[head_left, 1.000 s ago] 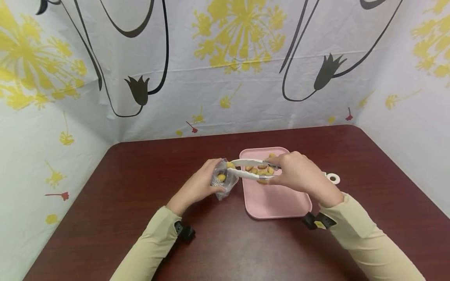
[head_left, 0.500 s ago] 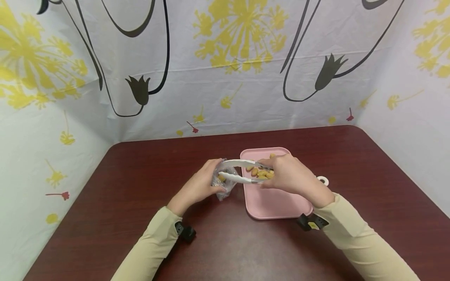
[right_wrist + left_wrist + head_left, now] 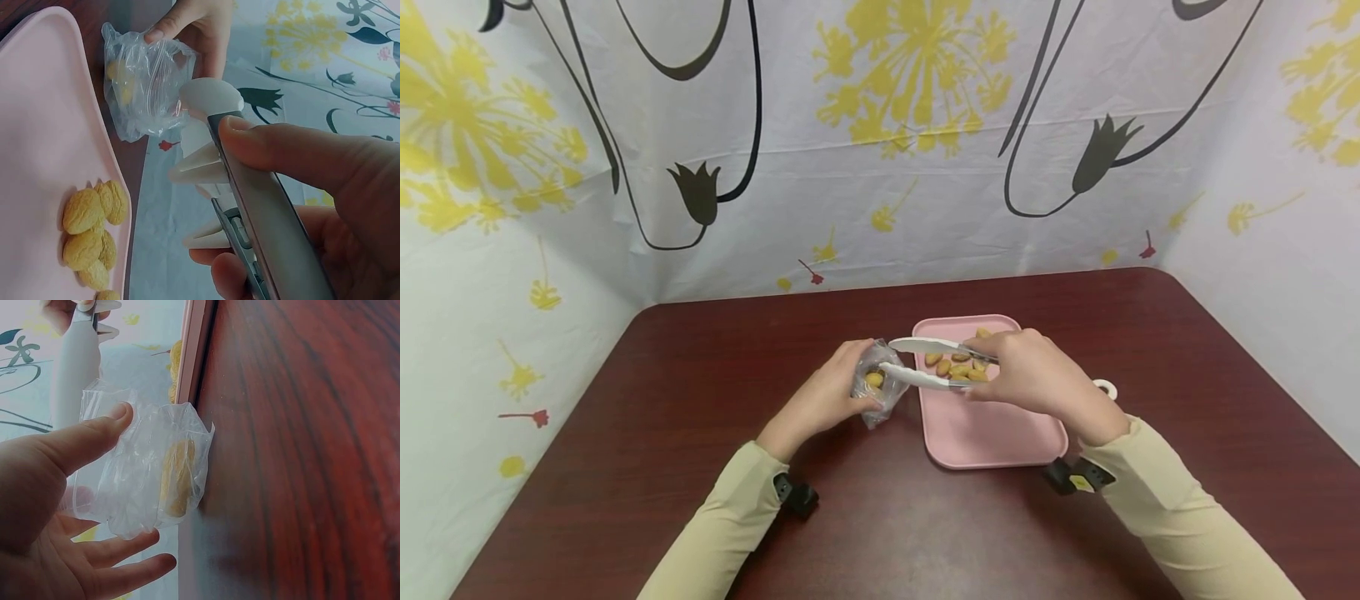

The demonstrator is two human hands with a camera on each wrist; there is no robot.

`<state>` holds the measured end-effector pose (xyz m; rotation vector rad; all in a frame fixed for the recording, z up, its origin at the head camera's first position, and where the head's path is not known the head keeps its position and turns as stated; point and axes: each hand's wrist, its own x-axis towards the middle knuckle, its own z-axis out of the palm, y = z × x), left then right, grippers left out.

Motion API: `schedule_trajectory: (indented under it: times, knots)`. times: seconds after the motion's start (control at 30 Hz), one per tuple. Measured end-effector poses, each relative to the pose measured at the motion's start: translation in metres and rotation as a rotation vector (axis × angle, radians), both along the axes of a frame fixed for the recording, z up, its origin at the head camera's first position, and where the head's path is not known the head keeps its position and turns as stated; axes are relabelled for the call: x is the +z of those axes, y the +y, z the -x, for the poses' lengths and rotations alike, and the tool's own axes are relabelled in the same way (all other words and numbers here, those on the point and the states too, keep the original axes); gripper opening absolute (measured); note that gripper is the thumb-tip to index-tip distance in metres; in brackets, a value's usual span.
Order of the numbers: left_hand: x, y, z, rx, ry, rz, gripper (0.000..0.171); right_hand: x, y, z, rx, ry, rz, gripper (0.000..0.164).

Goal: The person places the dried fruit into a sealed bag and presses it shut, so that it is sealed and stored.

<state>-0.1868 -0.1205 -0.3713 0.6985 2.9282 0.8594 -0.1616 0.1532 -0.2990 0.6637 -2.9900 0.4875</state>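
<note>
My left hand holds a clear plastic zip bag upright on the table, thumb and fingers spread round its mouth. Through the plastic, small yellow-brown biscuits show at its bottom. My right hand grips metal tongs with white tips. Their two arms stand apart with nothing between the tips, which hang above and beside the bag's opening. Right of the bag lies a pink tray; several more biscuits are clustered near its far left part, partly hidden in the head view by the tongs and right hand.
The dark red-brown table extends around the tray. A patterned white cloth hangs behind it and along the sides. The white ring end of the tongs sticks out behind my right wrist.
The tongs held a biscuit at the bag's mouth, moved left over the bag and let it go. Now they are parted and drawn back slightly right. My left hand stays still.
</note>
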Motion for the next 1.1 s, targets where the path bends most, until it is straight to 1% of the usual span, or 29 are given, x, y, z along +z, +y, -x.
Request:
schedule_trajectory:
  times: [0.27, 0.47, 0.57, 0.77, 1.1]
  knots:
    - [0.000, 0.000, -0.001, 0.014, -0.019, 0.006, 0.088, 0.000, 0.010, -0.003, -0.025, -0.018, -0.007, 0.065]
    - [-0.001, 0.000, -0.001, 0.006, -0.001, 0.000, 0.088, 0.002, 0.019, -0.004, -0.044, -0.037, -0.013, 0.068]
    - [-0.001, 0.000, -0.002, 0.002, 0.005, 0.000, 0.088, 0.002, 0.022, -0.005, -0.051, -0.044, -0.027, 0.066]
    - [0.000, 0.000, -0.001, -0.003, 0.014, 0.004, 0.088, 0.003, 0.029, -0.006, -0.063, -0.012, -0.045, 0.055]
    - [0.000, 0.001, -0.001, 0.001, 0.010, 0.014, 0.088, 0.004, 0.037, -0.009, -0.093, -0.018, -0.065, 0.056]
